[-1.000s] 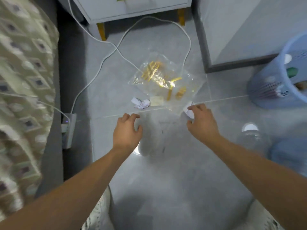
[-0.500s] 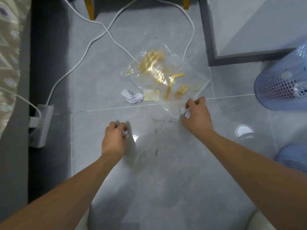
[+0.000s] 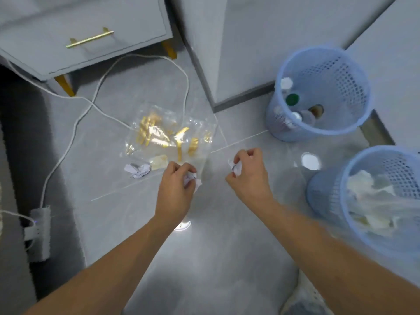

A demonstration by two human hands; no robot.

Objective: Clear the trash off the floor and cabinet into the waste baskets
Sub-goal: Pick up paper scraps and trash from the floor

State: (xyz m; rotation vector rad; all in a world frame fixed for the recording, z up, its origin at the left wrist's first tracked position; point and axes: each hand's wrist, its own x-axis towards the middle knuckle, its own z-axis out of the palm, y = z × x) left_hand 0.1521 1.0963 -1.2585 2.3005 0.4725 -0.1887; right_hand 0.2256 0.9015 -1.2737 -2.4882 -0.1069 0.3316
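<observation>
Two hands above the floor, left hand [image 3: 175, 189] gripping a paper wad [image 3: 190, 180], right hand [image 3: 247, 176] gripping another wad [image 3: 236, 168]

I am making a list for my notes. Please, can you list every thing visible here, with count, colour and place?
Paper ball: 1, white, on floor.
Plastic bag: 1, clear with gold print, on floor.
Paper scrap: 1, beige, beside the ball.
Waste baskets: 2, blue, at right; far one holds bottles, near one holds paper.
Cabinet: 1, grey, gold handle, top left.
Cable: 1, white, on floor.
Power strip: 1, grey, left edge.
Left hand: grip on crumpled white paper.
Right hand: grip on crumpled white paper.
</observation>
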